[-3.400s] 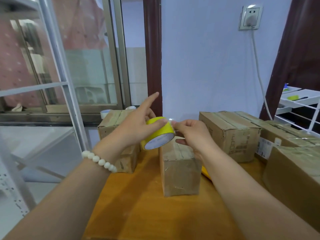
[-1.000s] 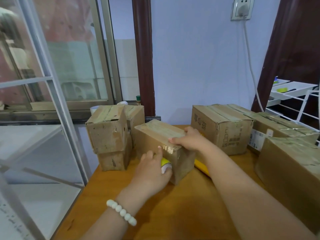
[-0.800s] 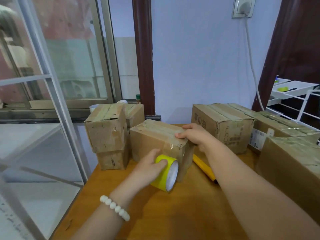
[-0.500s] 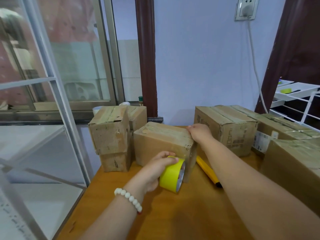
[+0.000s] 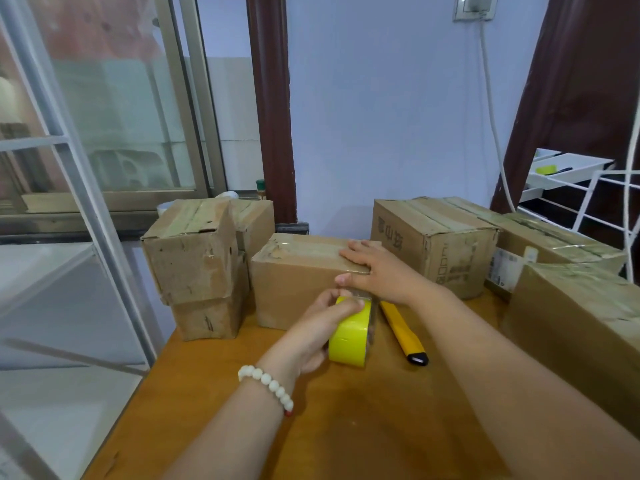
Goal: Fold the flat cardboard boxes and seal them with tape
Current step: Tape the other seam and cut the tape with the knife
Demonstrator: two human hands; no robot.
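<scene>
At the left of the table (image 5: 242,427) two worn, already sealed cartons (image 5: 194,258) stand stacked. Just beside them is the box (image 5: 298,285) being taped, closed and lying lengthways near the table's back edge. The left hand (image 5: 318,330) has its fingers curled round the yellow tape roll (image 5: 348,337), held low in front of the box's near right corner. A clear strip seems to run from the roll up to that corner. The right hand (image 5: 377,271) lies on the box top with fingers straight and flat and the thumb down against the front face, pressing, not gripping. The box looks light and fairly stiff but dented at the edges, so it will likely slide or cave unless held from above over a corner, where the walls give support. The roll is rigid and is best held round its rim, and the strip is sticky and apt to fold on itself. To the right a yellow utility knife (image 5: 403,336) lies on the table, then larger taped cartons (image 5: 436,244). The table is smooth orange-brown wood. A sliding window (image 5: 121,133) is at the left, a pale wall with a socket (image 5: 474,6) behind, and a white wire rack (image 5: 575,174) at the right.
</scene>
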